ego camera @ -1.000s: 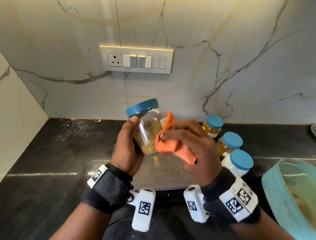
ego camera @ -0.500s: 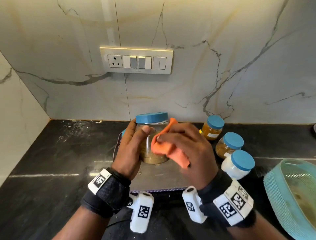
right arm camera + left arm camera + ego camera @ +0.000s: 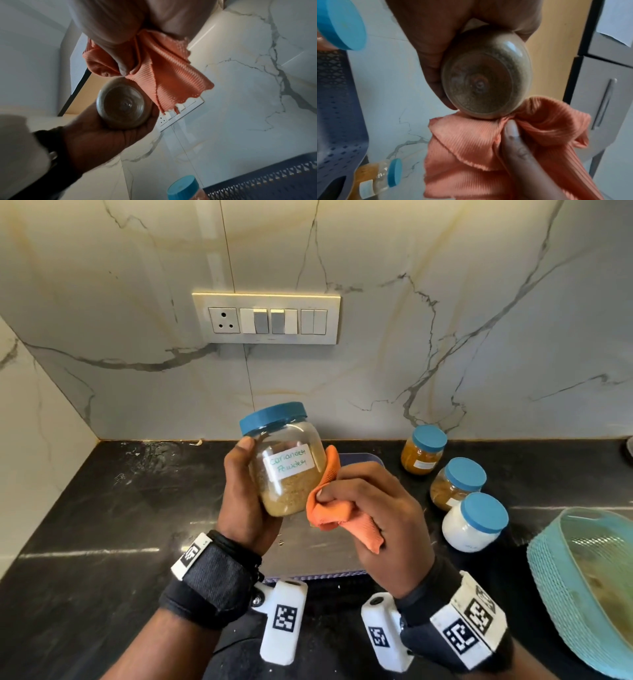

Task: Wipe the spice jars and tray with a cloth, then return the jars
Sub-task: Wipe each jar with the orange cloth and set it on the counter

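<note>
The spice jar [image 3: 286, 463] is gripped by the left hand [image 3: 245, 501] above the tray [image 3: 359, 462], lid tilted up-right, while the cloth [image 3: 337, 511], bunched in the right hand [image 3: 383, 515], touches its lower side.

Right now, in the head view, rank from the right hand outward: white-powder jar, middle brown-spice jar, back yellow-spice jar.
From the right hand:
1. White-powder jar, just to its right.
2. Middle brown-spice jar, right, further back.
3. Back yellow-spice jar, by the wall.
</note>
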Tool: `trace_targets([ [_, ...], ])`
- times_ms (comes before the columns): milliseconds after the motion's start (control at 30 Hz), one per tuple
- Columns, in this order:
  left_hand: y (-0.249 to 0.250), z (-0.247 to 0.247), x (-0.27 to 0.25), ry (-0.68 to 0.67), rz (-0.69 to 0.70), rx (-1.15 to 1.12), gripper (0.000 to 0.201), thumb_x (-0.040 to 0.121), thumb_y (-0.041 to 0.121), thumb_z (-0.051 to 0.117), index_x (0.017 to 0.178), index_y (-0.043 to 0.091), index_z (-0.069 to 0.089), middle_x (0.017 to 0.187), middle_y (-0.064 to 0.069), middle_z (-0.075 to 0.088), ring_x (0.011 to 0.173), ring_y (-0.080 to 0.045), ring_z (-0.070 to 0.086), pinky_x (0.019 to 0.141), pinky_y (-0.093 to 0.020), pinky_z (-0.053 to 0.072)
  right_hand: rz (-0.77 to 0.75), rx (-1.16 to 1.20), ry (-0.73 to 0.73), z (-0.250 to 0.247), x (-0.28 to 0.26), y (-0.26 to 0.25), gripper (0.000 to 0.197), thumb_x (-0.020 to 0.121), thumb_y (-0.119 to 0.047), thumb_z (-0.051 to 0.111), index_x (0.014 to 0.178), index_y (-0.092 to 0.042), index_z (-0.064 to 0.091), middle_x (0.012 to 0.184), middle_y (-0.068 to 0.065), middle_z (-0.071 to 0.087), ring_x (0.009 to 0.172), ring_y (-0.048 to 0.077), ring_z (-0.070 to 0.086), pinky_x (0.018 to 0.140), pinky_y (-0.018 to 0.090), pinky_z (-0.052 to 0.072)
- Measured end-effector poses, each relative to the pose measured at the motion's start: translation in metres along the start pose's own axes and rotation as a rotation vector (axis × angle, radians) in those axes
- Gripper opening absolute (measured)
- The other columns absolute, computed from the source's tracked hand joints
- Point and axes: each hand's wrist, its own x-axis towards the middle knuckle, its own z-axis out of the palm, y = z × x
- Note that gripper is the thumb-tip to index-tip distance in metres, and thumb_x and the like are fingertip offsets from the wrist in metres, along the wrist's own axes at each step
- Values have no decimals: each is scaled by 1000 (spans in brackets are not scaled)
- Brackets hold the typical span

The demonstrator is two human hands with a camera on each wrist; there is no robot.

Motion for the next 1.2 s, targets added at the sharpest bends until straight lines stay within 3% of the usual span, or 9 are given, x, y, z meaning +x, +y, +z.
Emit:
trace_targets([
  [100, -1, 6, -4, -70, -23, 103, 72, 73, 59, 70, 121, 5, 68, 119, -25, 68, 105, -35, 68, 85, -51, 58, 36, 22, 81, -8, 15, 6, 21, 85, -13, 69, 106, -15, 69, 111, -2, 64, 103, 12, 63, 83, 39, 55],
  [167, -4, 11, -8, -63, -16, 121, 76, 75, 53, 68, 126, -2, 62, 127, -33, 61, 112, -44, 62, 96, -67, 49, 113, 96, 140, -12, 27, 12, 18, 89, -12, 66, 107, -9, 67, 108, 3, 67, 102, 16, 65, 85, 40, 56],
  [233, -10, 17, -12, -67, -18, 147, 86, 73, 55, 71, 131, -6, 56, 131, -38, 56, 116, -52, 57, 97, -71, 43, 199, 144, 181, -16, 29, 14, 18, 92, -10, 64, 109, -6, 65, 107, 5, 69, 103, 16, 66, 88, 36, 56],
  [433, -18, 33, -20, -31, -4, 135, 70, 79, 52, 53, 128, 3, 63, 123, -25, 65, 111, -37, 63, 94, -56, 51, 379, 133, 131, -27, -6, 8, 24, 93, -7, 65, 114, -18, 63, 110, -7, 68, 106, 2, 62, 90, 16, 49],
  [567, -28, 45, -18, 16, -13, 175, 90, 69, 57, 75, 140, 7, 52, 130, -23, 63, 114, -38, 63, 92, -57, 53, 447, 134, 71, -40, -38, 10, 26, 92, -11, 67, 115, -21, 64, 113, -9, 68, 109, 7, 62, 93, 20, 51],
  [700, -51, 57, -14, -8, 23, 158, 57, 89, 34, 51, 145, 25, 41, 134, -17, 62, 118, -37, 63, 95, -59, 52, 501, 152, 81, -59, -62, 16, 25, 91, -19, 65, 115, -26, 63, 113, -13, 67, 110, 6, 61, 95, 24, 51],
  [833, -82, 75, -18, 14, -31, 191, 49, 87, 31, 57, 133, 20, 43, 134, -22, 60, 117, -38, 62, 101, -65, 47, 566, 136, 110, -85, -81, 25, 24, 91, -16, 67, 113, -24, 65, 111, -12, 68, 108, 5, 62, 93, 21, 50],
  [967, -105, 88, -17, 9, 6, 384, 49, 82, 42, 69, 121, 22, 47, 113, -7, 70, 104, -30, 69, 88, -51, 57, 610, 152, 103, -103, -98, 32, 26, 91, -7, 67, 113, -23, 66, 109, -11, 68, 106, 5, 63, 91, 20, 51],
  [1200, -129, 112, -3, -106, 31, 703, 60, 67, 40, 83, 114, 20, 51, 116, 1, 66, 103, -16, 70, 80, -29, 59, 649, 123, 219, -161, -116, 61, 21, 91, -9, 67, 109, -19, 68, 106, -7, 71, 104, 9, 65, 91, 25, 53],
])
